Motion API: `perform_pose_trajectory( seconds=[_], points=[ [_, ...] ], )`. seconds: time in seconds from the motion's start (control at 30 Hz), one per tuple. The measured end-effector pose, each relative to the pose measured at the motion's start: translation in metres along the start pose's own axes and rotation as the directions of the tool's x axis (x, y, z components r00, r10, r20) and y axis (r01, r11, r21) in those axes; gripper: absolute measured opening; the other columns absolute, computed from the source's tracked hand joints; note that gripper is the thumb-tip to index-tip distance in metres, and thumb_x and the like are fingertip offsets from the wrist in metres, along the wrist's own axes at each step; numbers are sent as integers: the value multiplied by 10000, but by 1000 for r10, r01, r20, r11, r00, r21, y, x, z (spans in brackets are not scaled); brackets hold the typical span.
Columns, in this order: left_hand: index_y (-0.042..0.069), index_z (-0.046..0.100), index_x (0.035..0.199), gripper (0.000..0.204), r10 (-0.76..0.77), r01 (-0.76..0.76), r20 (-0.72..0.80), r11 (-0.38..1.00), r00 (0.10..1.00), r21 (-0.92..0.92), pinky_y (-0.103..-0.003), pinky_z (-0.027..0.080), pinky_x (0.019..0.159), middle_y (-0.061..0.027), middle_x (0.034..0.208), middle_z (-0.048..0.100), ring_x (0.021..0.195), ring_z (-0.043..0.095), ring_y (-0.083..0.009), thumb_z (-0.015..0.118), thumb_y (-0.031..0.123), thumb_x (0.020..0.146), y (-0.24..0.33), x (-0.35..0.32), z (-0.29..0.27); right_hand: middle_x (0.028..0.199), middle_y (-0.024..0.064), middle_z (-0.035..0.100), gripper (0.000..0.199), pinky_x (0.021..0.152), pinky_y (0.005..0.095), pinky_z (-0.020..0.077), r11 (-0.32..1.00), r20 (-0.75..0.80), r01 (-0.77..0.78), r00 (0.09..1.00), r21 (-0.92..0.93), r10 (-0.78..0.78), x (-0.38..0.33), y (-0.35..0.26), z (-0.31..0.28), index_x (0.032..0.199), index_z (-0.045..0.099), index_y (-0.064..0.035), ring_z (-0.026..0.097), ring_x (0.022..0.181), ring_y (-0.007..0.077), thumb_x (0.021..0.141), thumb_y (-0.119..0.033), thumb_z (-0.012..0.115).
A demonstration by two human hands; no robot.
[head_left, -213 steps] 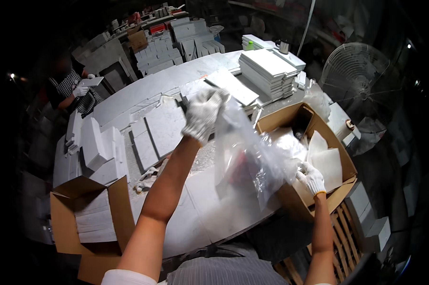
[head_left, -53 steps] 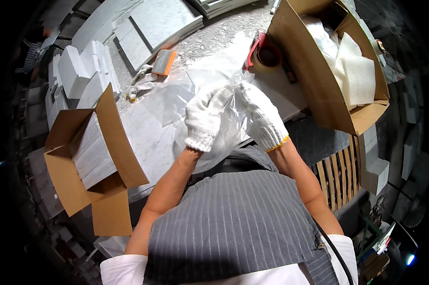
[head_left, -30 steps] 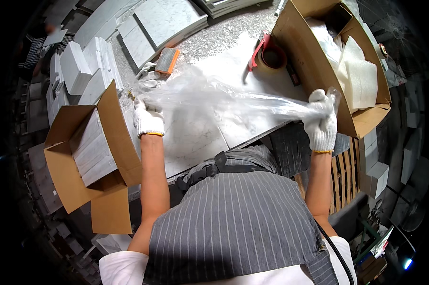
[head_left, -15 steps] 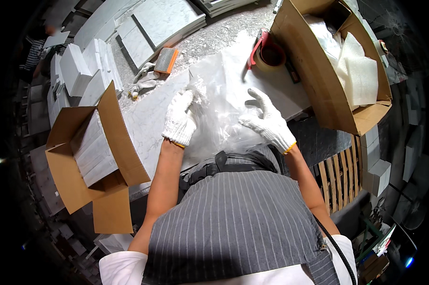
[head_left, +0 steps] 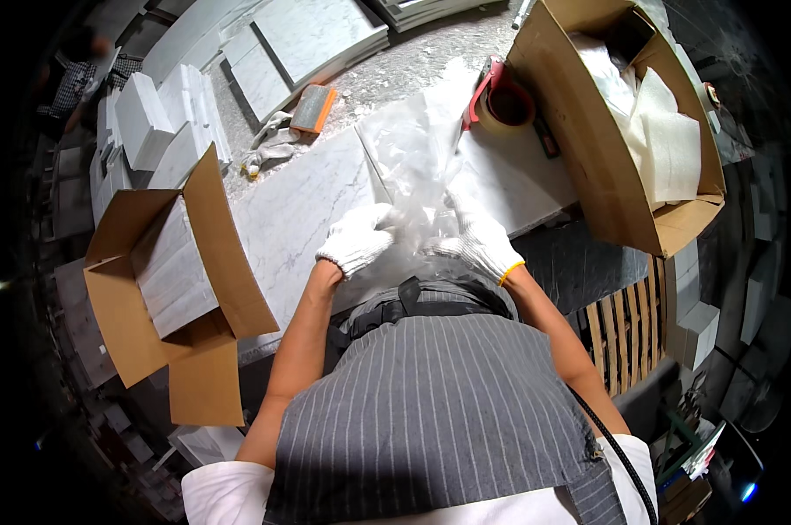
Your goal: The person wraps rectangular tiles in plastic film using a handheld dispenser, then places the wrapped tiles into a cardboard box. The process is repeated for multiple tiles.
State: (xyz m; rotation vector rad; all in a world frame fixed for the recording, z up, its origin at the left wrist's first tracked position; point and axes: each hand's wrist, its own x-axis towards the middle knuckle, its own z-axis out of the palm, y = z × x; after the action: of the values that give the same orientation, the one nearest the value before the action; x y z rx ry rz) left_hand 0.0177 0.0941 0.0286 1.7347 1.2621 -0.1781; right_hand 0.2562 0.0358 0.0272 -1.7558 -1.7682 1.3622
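Note:
A clear plastic bag (head_left: 413, 157) lies on the white marble slab (head_left: 295, 206) in front of me. Both my hands wear white knit gloves. My left hand (head_left: 358, 238) grips the bag's near edge on the left. My right hand (head_left: 478, 238) grips the same edge on the right, close beside the left one. The bag stretches away from me toward a red tape dispenser (head_left: 499, 98) with a roll of tan tape.
An open cardboard box (head_left: 627, 206) with white foam sheets stands at the right. Another open cardboard box (head_left: 185, 289) holding a marble tile stands at the left. Stacked marble tiles (head_left: 154, 122), an orange-backed sanding block (head_left: 312, 107) and spare gloves (head_left: 268, 150) lie farther back. A wooden pallet (head_left: 627, 324) sits below right.
From one second ago, my hands came together from a wide stretch of the bag to side by side at its near edge; the bag now lies flatter on the slab.

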Motion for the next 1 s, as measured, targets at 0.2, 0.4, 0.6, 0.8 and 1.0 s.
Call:
perform_pose_trajectory(
  seconds=[0.2, 0.4, 0.6, 0.8, 1.0],
  points=[
    [97, 641, 1291, 542, 89, -316, -484, 855, 871, -411, -368, 475, 997, -154, 1193, 693, 1137, 647, -274, 720, 371, 830, 16, -8, 19, 1357, 267, 530, 1131, 920, 469, 517, 977, -132, 133, 979, -166, -156, -4, 32, 25, 1530, 270, -40, 609, 1120, 440, 682, -517, 848],
    [26, 707, 1126, 332, -83, 61, -36, 910, 996, -411, -308, 528, 793, -90, 997, 727, 919, 661, -123, 686, 284, 919, 24, -7, 4, 995, 234, 690, 956, 748, 471, 553, 952, -71, 43, 995, -304, -68, 8, 6, 34, 1475, 362, -13, 675, 869, 437, 748, -444, 808],
    [7, 698, 1042, 291, 189, -444, -423, 608, 886, -658, -243, 528, 568, -39, 777, 702, 623, 633, -99, 665, 288, 970, 64, -28, -34, 805, 217, 693, 281, 755, 459, 549, 958, -160, -19, 987, -287, -28, 40, 28, 75, 940, 716, -3, 684, 824, 399, 870, -249, 599],
    [-34, 596, 1231, 444, -499, -634, -756, 434, 423, -640, -417, 571, 884, -135, 1118, 638, 940, 649, -258, 613, 331, 977, 39, -79, -184, 916, 236, 698, 311, 825, 438, 532, 934, -87, -33, 996, -357, 2, 20, 70, 40, 1046, 695, -4, 669, 856, 387, 850, -197, 550],
    [-7, 608, 1126, 289, -117, -521, -992, 850, -38, -80, -386, 535, 888, -95, 1029, 623, 889, 611, -229, 567, 234, 971, -104, -151, -335, 1199, 134, 677, 401, 869, 276, 523, 661, -125, -120, 942, 741, 311, -25, 82, 4, 1262, 641, 3, 645, 1020, 161, 886, -52, 511]
  ],
)
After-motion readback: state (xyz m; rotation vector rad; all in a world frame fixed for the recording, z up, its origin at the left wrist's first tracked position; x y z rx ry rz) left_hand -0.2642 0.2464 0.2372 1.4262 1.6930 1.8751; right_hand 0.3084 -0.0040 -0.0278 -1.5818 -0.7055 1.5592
